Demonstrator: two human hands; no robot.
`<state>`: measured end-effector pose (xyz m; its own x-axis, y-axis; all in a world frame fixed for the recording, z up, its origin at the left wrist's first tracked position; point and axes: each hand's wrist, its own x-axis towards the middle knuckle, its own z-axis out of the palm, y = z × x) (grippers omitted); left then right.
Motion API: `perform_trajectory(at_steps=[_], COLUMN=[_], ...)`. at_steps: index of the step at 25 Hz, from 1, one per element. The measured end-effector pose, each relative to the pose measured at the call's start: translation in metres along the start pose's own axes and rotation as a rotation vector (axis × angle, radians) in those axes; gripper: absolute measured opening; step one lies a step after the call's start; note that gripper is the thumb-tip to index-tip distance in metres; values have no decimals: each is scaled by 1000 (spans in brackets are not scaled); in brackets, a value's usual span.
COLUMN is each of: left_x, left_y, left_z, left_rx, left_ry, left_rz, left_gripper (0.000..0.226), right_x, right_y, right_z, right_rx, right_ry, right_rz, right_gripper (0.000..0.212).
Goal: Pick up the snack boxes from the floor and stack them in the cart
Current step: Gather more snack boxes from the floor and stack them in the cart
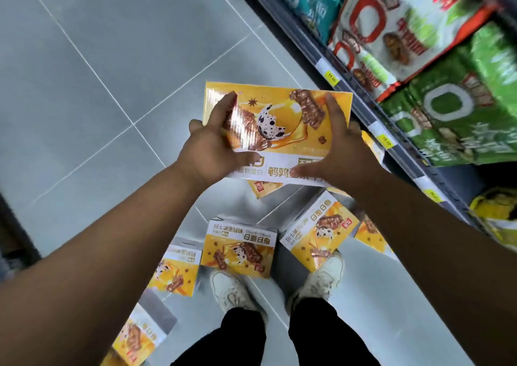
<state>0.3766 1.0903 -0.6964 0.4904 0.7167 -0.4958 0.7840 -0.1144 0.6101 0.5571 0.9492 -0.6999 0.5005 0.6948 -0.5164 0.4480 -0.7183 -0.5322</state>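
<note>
I hold a yellow snack box flat at chest height, its printed face up. My left hand grips its left edge and my right hand grips its right edge. Several more yellow snack boxes lie on the grey floor below: one in front of my shoes, one tilted to its right, one to its left, and another at the bottom left. Parts of other boxes show under the held one. No cart is in view.
A store shelf runs along the right, packed with green, white and teal snack bags and yellow price tags. My two white shoes stand on the tiles among the boxes. A dark object sits at the left edge.
</note>
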Motion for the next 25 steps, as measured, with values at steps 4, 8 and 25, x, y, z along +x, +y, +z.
perform_trajectory(at_steps=[4, 8, 25], left_x=[-87, -178, -434], left_y=[79, 150, 319], left_z=[-77, -152, -202], left_rx=[62, 107, 284], left_ry=[42, 54, -62], left_rz=[46, 175, 760], left_gripper=[110, 109, 108], right_x=[-98, -211, -557], right_y=[-64, -123, -153], right_z=[-83, -154, -270], right_rx=[22, -29, 24], right_ry=[71, 186, 644], right_rz=[7, 9, 265], right_gripper=[140, 140, 140])
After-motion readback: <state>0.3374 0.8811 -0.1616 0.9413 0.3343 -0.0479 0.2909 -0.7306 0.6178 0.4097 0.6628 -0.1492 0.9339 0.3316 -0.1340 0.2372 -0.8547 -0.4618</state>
